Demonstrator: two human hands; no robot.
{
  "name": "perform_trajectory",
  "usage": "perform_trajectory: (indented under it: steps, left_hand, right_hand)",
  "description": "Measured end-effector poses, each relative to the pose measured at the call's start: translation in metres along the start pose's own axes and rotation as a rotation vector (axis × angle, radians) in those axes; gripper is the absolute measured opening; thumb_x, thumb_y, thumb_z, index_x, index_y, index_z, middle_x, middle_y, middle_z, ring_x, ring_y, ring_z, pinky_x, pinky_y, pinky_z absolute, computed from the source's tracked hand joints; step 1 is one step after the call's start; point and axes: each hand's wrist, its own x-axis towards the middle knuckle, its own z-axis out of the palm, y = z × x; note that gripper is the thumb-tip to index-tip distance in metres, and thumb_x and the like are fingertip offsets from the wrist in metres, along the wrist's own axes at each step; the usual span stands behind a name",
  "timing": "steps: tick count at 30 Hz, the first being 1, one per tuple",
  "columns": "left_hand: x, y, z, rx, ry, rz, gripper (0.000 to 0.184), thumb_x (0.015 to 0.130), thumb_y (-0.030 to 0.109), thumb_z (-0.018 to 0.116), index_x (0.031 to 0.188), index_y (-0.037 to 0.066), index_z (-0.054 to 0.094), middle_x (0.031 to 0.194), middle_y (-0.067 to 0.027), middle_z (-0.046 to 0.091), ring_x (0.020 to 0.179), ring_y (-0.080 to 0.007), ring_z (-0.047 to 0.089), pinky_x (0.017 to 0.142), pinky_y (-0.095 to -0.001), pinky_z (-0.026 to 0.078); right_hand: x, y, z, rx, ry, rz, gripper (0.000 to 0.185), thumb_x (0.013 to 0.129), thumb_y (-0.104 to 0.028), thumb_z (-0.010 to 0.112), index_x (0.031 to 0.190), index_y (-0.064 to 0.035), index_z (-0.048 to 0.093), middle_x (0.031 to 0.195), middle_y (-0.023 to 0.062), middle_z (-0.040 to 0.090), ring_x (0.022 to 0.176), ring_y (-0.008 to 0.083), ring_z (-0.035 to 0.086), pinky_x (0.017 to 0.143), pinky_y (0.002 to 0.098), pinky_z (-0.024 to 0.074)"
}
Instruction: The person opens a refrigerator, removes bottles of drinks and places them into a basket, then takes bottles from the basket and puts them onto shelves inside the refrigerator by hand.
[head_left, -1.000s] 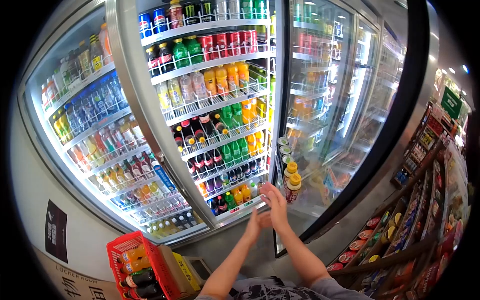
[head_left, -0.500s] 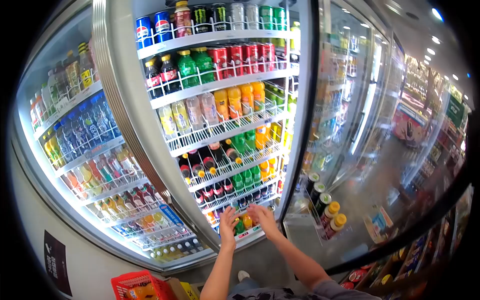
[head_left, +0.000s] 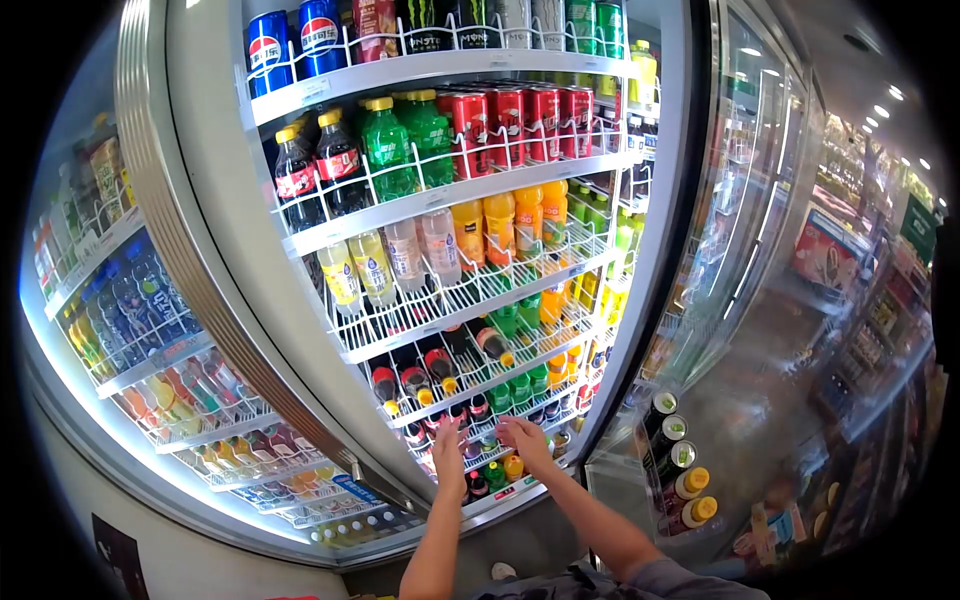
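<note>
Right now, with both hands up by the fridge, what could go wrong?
The left hand or right hand might bump the wire shelf. The dark bottle lying aslant on it could perhaps roll if nudged. And the open glass door might swing in against the right arm.

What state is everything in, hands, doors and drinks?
Left hand: empty, fingers extended.
Right hand: empty, fingers slightly bent.
Right cooler door: open.
Left cooler door: shut.
Pepsi cans: upright.
Monster cans: upright.
Second-shelf cola bottles: upright, capped.
Second-shelf green soda bottles: upright, capped.
Red soda cans: upright.
Fourth-shelf cola bottles: tipped, caps facing out.
Bottom-shelf green bottle: seemingly upright.
</note>
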Motion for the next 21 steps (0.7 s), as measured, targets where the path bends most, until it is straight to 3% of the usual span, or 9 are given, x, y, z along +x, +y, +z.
perform_trajectory:
  steps: [2, 3, 9, 12, 14, 15, 18, 19, 21]
  left_hand:
    - [0.022, -0.004, 0.001, 0.047, 0.012, 0.063, 0.052, 0.102, 0.030, 0.049, 0.143, -0.002, 0.041, 0.135, -0.0120, 0.053, 0.112, -0.0193, 0.058, 0.090, -0.0301, 0.046]
    - [0.035, -0.004, 0.001, 0.046, 0.031, 0.046, 0.046, 0.101, 0.021, 0.053, 0.140, 0.000, 0.045, 0.131, -0.0095, 0.056, 0.108, -0.0173, 0.059, 0.086, -0.0286, 0.049]
    - [0.078, -0.017, 0.003, 0.147, 0.035, 0.123, 0.046, 0.100, 0.021, 0.053, 0.140, -0.001, 0.044, 0.117, -0.0088, 0.058, 0.098, -0.0154, 0.058, 0.085, -0.0272, 0.048]
    - [0.084, -0.026, 0.018, 0.169, 0.059, 0.138, 0.039, 0.100, 0.017, 0.053, 0.134, -0.001, 0.048, 0.100, -0.0067, 0.059, 0.083, -0.0129, 0.056, 0.078, -0.0254, 0.047]
    - [0.081, -0.043, 0.033, 0.245, 0.017, 0.183, 0.033, 0.098, 0.013, 0.054, 0.128, 0.000, 0.049, 0.095, -0.0054, 0.057, 0.081, -0.0125, 0.054, 0.074, -0.0258, 0.046]
    - [0.088, -0.052, 0.037, 0.339, -0.047, 0.172, 0.032, 0.096, 0.010, 0.054, 0.126, 0.000, 0.048, 0.101, -0.0085, 0.059, 0.087, -0.0153, 0.056, 0.079, -0.0292, 0.047]
    - [0.113, -0.071, 0.066, 0.356, -0.151, 0.188, 0.034, 0.095, 0.006, 0.054, 0.128, 0.000, 0.047, 0.109, -0.0119, 0.061, 0.094, -0.0180, 0.058, 0.084, -0.0318, 0.048]
    - [0.120, -0.068, 0.076, 0.405, -0.199, 0.222, 0.039, 0.093, 0.004, 0.054, 0.131, 0.001, 0.046, 0.115, -0.0150, 0.061, 0.100, -0.0203, 0.059, 0.089, -0.0320, 0.047]
    - [0.131, -0.065, 0.093, 0.453, -0.192, 0.210, 0.043, 0.093, -0.001, 0.050, 0.135, 0.003, 0.044, 0.119, -0.0158, 0.060, 0.106, -0.0233, 0.060, 0.092, -0.0334, 0.047]
  right_hand:
    - [0.017, -0.006, 0.006, -0.010, 0.003, -0.021, 0.032, 0.101, -0.019, 0.050, 0.124, 0.0003, 0.059, 0.108, 0.0107, 0.068, 0.095, 0.0166, 0.067, 0.084, 0.0271, 0.0533]
    - [0.027, -0.007, 0.008, -0.006, -0.010, -0.026, 0.032, 0.101, -0.019, 0.050, 0.124, 0.0008, 0.059, 0.108, 0.0105, 0.068, 0.095, 0.0162, 0.067, 0.084, 0.0272, 0.0533]
    - [0.080, -0.005, 0.013, 0.037, -0.040, -0.025, 0.030, 0.100, -0.017, 0.051, 0.122, 0.0017, 0.060, 0.106, 0.0083, 0.068, 0.096, 0.0144, 0.065, 0.085, 0.0270, 0.0523]
    - [0.111, -0.003, -0.002, -0.028, 0.047, -0.171, 0.028, 0.099, -0.016, 0.053, 0.119, 0.0019, 0.061, 0.105, 0.0070, 0.067, 0.095, 0.0136, 0.064, 0.085, 0.0270, 0.0517]
    - [0.135, -0.006, -0.019, -0.275, 0.261, -0.442, 0.025, 0.098, -0.016, 0.055, 0.115, -0.0001, 0.064, 0.097, 0.0077, 0.069, 0.083, 0.0124, 0.063, 0.071, 0.0260, 0.0526]
    - [0.148, -0.009, -0.026, -0.344, 0.271, -0.567, 0.025, 0.095, -0.016, 0.060, 0.116, -0.0031, 0.064, 0.098, 0.0104, 0.066, 0.083, 0.0158, 0.062, 0.067, 0.0280, 0.0516]
    - [0.158, -0.030, -0.020, -0.570, 0.337, -0.592, 0.030, 0.091, -0.016, 0.065, 0.119, -0.0051, 0.063, 0.102, 0.0135, 0.062, 0.087, 0.0203, 0.061, 0.065, 0.0290, 0.0520]
    - [0.163, -0.031, -0.021, -0.618, 0.294, -0.532, 0.039, 0.087, -0.015, 0.068, 0.124, -0.0050, 0.061, 0.112, 0.0159, 0.060, 0.091, 0.0240, 0.064, 0.073, 0.0317, 0.0552]
    - [0.170, -0.030, -0.019, -0.676, 0.285, -0.548, 0.048, 0.083, -0.019, 0.073, 0.126, -0.0044, 0.060, 0.106, 0.0157, 0.060, 0.088, 0.0266, 0.064, 0.073, 0.0327, 0.0552]
